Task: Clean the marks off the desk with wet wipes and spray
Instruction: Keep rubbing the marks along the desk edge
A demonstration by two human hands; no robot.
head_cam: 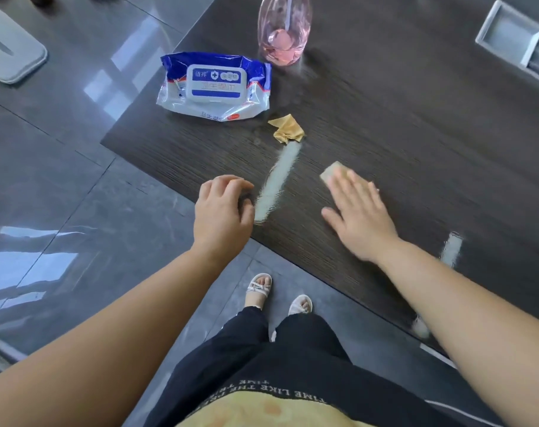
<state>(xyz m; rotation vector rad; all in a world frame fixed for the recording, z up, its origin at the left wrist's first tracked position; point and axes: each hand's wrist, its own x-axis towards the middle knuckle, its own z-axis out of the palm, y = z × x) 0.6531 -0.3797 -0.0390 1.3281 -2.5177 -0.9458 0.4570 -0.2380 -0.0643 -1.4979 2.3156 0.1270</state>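
**Flat hand pressing a wipe beside a pale streak**

Nearest the camera, the person's sandalled feet [257,288] are standing on the glossy grey floor [77,180] just short of the desk's edge. A small pale smudge [420,328] is sitting on that edge by the right forearm, and a short pale mark [451,248] is lying a little further in.

The left hand [222,211] is resting at the edge of the dark wood-grain desk [416,134], its fingers loosely curled and holding nothing, knuckles just beside a long pale streak [277,183]. Across the streak, the right hand [359,217] is lying flat with fingers straight and close together, pressing a folded wipe [331,171] onto the desk; only a corner of the wipe is showing past the fingertips.

Beyond the streak's far end, a crumpled yellowish wipe [288,129] is lying on the desk. Behind it, the blue-and-white wipes pack [214,86] is lying flat near the corner with its white lid [215,83] down, hiding the contents.

Further back, the clear pink spray bottle [285,29] is standing upright, holding pink liquid in its lower part; its top is running out of view. At the far right, a grey recessed box [517,38] is sitting in the desk, its contents unclear.
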